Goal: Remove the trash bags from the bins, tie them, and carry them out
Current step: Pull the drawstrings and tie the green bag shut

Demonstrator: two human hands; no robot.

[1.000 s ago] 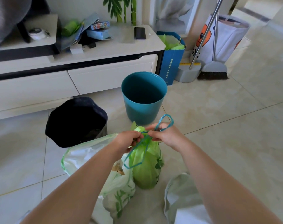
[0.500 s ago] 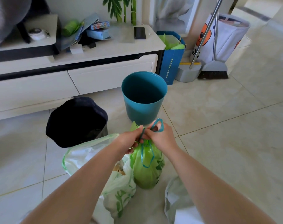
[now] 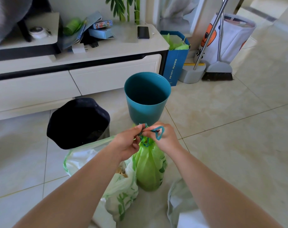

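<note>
On the tiled floor (image 3: 222, 145) in front of the low white cabinet (image 3: 113, 74), you have everything gathered close, so nothing has to be reached for.

The teal bin (image 3: 144, 112) stands upright and bare inside, and the black bin (image 3: 97, 102) sits just to its left with no liner that I can make out. By the look of it both have given up their bags, so the removing step seems done.

Nearest you, the white printed bag (image 3: 123, 191) slumps under your left forearm with its mouth open and scraps showing, so it looks to be waiting its turn. A third pale bag (image 3: 176, 198) lies by your right arm, and I cannot tell whether it is tied.

The green bag (image 3: 148, 170) stands upright between your arms, touching the white one. Its neck is cinched into a narrow gather just under your hands, and resting it on the floor lets its weight hold it steady while you work above it.

Your left hand (image 3: 126, 143) pinches one strand of the teal drawstring (image 3: 158, 134) between thumb and fingertips, directly over the neck. Your right hand (image 3: 166, 139) pinches the other strand close beside it, with a small loop standing out over its fingers. The hands are close together and low, which keeps the knot tight against the gather. I judge you are midway through the tie, with carrying out yet to come.
</note>
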